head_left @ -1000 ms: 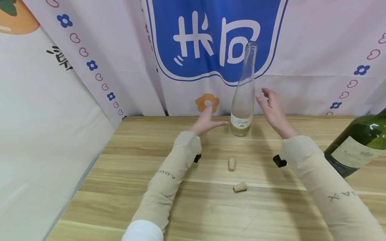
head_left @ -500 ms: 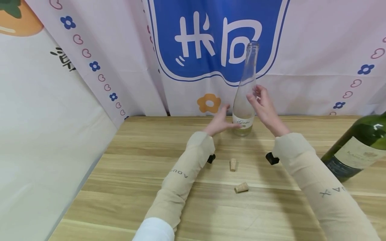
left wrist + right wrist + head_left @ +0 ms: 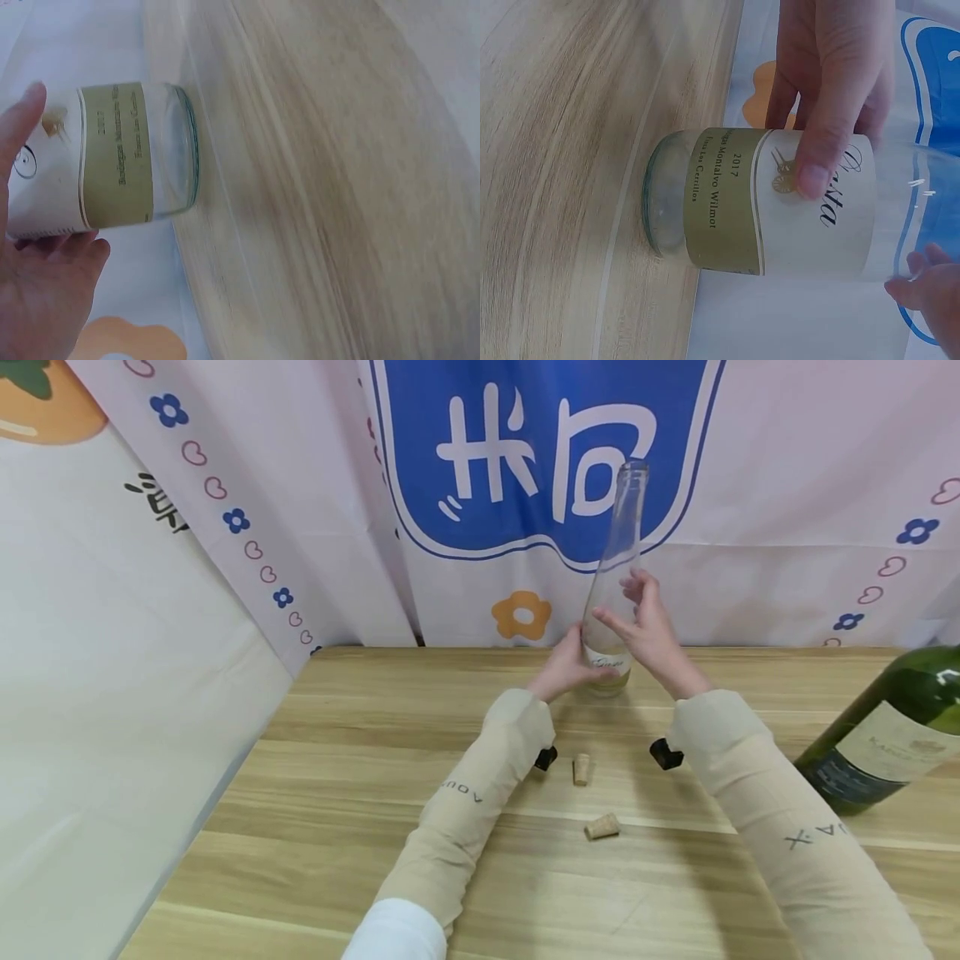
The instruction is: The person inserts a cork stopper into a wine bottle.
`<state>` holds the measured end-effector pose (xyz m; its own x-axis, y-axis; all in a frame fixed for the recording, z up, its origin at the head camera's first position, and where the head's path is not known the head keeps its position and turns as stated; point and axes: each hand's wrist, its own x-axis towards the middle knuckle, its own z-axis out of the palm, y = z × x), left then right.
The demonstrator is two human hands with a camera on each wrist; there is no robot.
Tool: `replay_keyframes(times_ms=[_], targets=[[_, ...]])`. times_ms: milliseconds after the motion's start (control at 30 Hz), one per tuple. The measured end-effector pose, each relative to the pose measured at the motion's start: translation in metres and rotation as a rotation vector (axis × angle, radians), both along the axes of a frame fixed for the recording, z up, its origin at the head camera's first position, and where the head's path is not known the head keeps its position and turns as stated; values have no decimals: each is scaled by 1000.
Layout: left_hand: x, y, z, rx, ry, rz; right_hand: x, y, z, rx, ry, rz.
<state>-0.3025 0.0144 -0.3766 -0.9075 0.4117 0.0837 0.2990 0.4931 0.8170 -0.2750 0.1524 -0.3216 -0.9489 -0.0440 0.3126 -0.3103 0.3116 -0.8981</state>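
Note:
A clear glass wine bottle (image 3: 613, 560) with a white and olive label stands upright near the table's far edge. My left hand (image 3: 567, 668) grips its lower part, the thumb (image 3: 817, 165) across the label and the other fingers behind. My right hand (image 3: 648, 631) is higher on the bottle's right side. Its thumb and fingers are spread, with the fingertips (image 3: 900, 289) right at the glass in the right wrist view. Two corks lie on the table in front: one upper cork (image 3: 581, 769) and one lower cork (image 3: 602, 827).
A green wine bottle (image 3: 885, 735) with a cream label stands at the right, partly beyond the view. The wooden table (image 3: 360, 793) ends at a printed curtain (image 3: 465, 602) just behind the clear bottle. White cloth (image 3: 112, 735) hangs along the left side.
My left hand has moved right and taken hold of the clear bottle. My right hand has moved left to the bottle's side. Both corks lie where they were.

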Motion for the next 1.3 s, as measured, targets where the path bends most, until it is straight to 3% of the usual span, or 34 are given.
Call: replay_keyframes(times_ms=[133, 233, 533, 833, 1133, 1300], targets=[[2, 4, 1, -21, -22, 51, 0, -1, 0, 21, 25, -27], [5, 5, 3, -17, -41, 57, 2, -3, 0, 31, 32, -47], [19, 4, 9, -5, -6, -18, 24, -4, 6, -23, 123, -58], [33, 1, 36, 61, 33, -99, 54, 0, 36, -54, 129, -42], [72, -7, 65, 48, 124, -92, 89, 1, 59, -131, 166, -16], [94, -15, 73, 49, 179, -111, 107, 3, 67, -77, 199, 33]])
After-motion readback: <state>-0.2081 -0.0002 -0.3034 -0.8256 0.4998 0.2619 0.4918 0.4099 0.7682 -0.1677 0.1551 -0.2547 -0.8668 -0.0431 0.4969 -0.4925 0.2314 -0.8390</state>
